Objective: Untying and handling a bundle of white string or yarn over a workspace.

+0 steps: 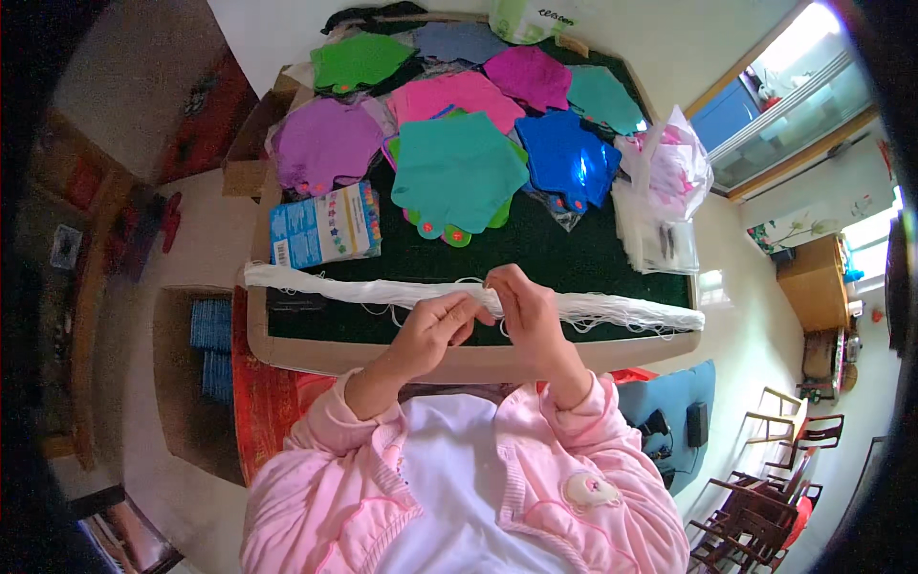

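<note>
A long bundle of white string (359, 290) lies across the near side of the table from left to right, with loose loops hanging off it. At its middle my left hand (442, 321) is closed, thumb and fingers pinched on the strands. Just to the right, my right hand (521, 304) is bent over the bundle, its fingers closed on the string too. The two hands nearly touch, and the exact strands between the fingertips are hidden. Beyond them lies a stack of teal scalloped pieces (457, 170) with green ones beneath.
Around the dark green tabletop (497, 256) lie purple (328, 143), pink (459, 96), blue (566, 158) and green (361, 61) stacks. A blue-and-white packet (320, 228) is at left, a plastic bag (674, 172) at right. A cardboard box (177, 383) stands left of the table.
</note>
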